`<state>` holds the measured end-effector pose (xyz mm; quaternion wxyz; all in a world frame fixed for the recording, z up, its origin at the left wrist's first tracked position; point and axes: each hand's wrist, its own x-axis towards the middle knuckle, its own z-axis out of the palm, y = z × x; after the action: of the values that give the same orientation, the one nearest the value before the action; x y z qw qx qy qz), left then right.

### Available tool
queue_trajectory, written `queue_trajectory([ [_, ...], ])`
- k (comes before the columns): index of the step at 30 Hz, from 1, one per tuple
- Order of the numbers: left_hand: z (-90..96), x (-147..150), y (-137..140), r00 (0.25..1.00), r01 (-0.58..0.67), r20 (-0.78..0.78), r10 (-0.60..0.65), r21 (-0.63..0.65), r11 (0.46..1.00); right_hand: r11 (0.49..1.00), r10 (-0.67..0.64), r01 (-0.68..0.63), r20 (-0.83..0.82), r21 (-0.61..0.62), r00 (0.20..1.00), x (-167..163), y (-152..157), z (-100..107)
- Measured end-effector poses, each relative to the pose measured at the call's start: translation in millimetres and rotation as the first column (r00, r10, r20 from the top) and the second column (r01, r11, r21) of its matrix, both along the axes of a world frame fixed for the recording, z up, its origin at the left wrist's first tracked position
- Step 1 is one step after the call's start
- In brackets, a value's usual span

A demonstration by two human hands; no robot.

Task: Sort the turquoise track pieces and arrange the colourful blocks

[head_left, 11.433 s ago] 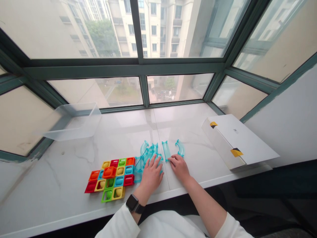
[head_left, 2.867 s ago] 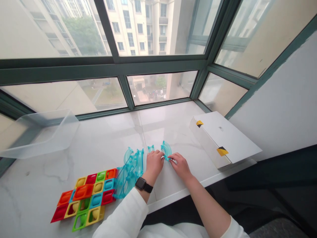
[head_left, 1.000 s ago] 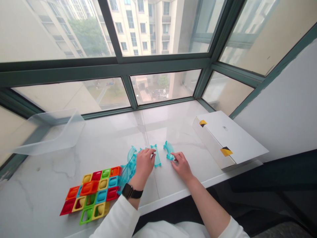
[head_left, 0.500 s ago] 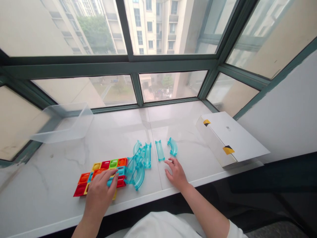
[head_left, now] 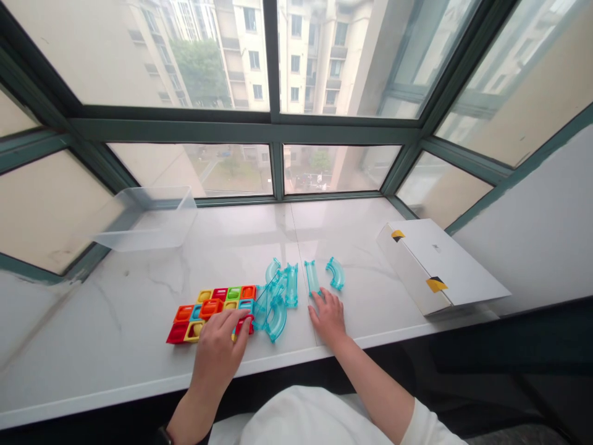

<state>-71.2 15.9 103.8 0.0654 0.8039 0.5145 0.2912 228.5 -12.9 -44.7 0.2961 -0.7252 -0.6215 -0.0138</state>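
Observation:
My left hand (head_left: 220, 343) reaches over the near right part of a group of coloured plastic blocks, thumb and fingers closed around a red block (head_left: 245, 325) at the corner. The palm hides some blocks; others, such as an orange block (head_left: 212, 307) and a yellow block (head_left: 194, 330), show around it. Against their right side lies a cluster of clear blue track pieces (head_left: 274, 303), straight and curved. My right hand (head_left: 330, 318) rests low over the table, fingers apart, fingertips at the near end of a straight blue track piece (head_left: 311, 277). Just beyond it lies a curved blue track piece (head_left: 335, 274).
A clear plastic bin (head_left: 148, 238) stands at the back left by the window. On the right sits a white box (head_left: 445, 259) with yellow-and-black tabs. The white marbled countertop (head_left: 130, 321) ends at a front edge close to my body.
My left hand has moved toward the right end of the blocks and closed on the red one. My right hand has come up to the straight track piece. The view has turned left.

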Motion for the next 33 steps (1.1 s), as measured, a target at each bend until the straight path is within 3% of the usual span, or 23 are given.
queue_trajectory([
  [6, -5.5, 0.6, -10.1, 0.998, 0.065, 0.023, -0.065, -0.039, 0.997, 0.971, -0.05, 0.069, 0.089, -0.227, 0.995, -3.1, -0.4, 12.5],
  [10, -6.1, -1.1, -13.1, 0.996, 0.079, 0.047, -0.077, -0.033, 0.996, 0.958, -0.054, 0.09, 0.137, -0.274, 0.989, -5.2, -0.3, 16.7],
  [18, -7.1, 1.5, -14.6, 0.995, 0.082, 0.056, -0.081, -0.033, 0.996, 0.956, -0.056, 0.1, 0.164, -0.275, 0.985, -3.9, 0.9, 12.9],
  [24, -21.2, 6.0, -5.0, 0.995, 0.102, 0.026, -0.099, -0.133, 0.986, 0.971, -0.057, 0.086, 0.135, -0.222, 0.989, -1.8, -0.8, 6.4],
  [28, -29.2, 20.3, 1.5, 0.987, 0.023, -0.147, -0.062, -0.252, 0.967, 0.985, -0.056, 0.069, 0.086, -0.16, 0.995, 0.2, -4.2, 3.6],
  [33, -31.4, 43.0, 9.0, 0.916, -0.118, -0.401, -0.024, -0.325, 0.938, 0.997, -0.046, 0.045, -0.004, -0.055, 0.999, 2.3, -11.2, 0.3],
])
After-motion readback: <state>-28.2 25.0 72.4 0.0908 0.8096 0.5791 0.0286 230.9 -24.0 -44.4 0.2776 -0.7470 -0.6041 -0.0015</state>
